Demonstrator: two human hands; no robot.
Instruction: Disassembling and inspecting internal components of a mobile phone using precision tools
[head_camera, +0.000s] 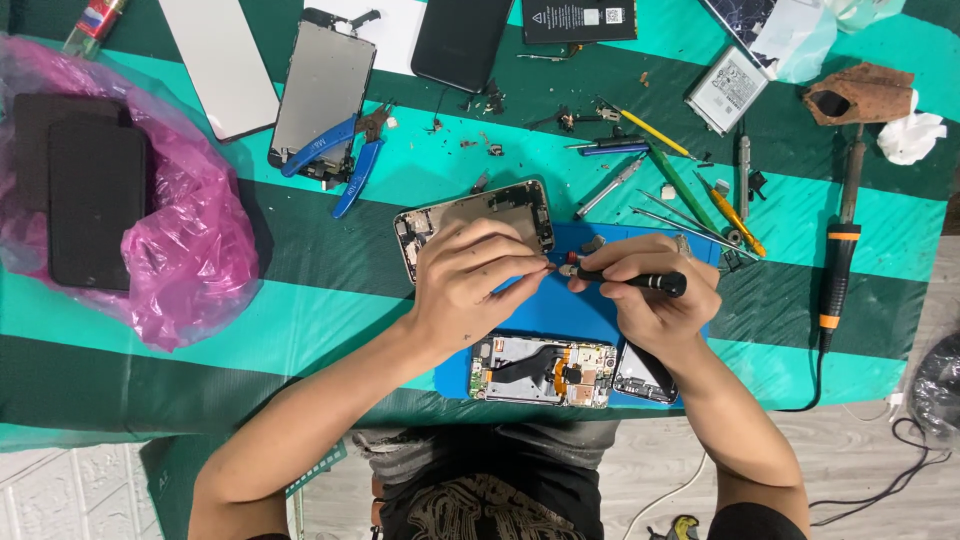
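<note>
The right hand (655, 290) clenches a black-handled precision screwdriver (640, 281) level; the left hand's (470, 280) fingers pinch a tiny part at its tip, steadying it over the blue mat (560, 305) near the worktop's front edge.

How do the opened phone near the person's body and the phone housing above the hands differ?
The opened phone lies level on the blue mat, filled with boards and an orange flex cable. The phone housing lies tilted, mostly off the mat on the green striped cloth, and looks mostly bare inside. The left hand covers the housing's lower edge; the opened phone is uncovered. Both lie with their insides facing up.
</note>
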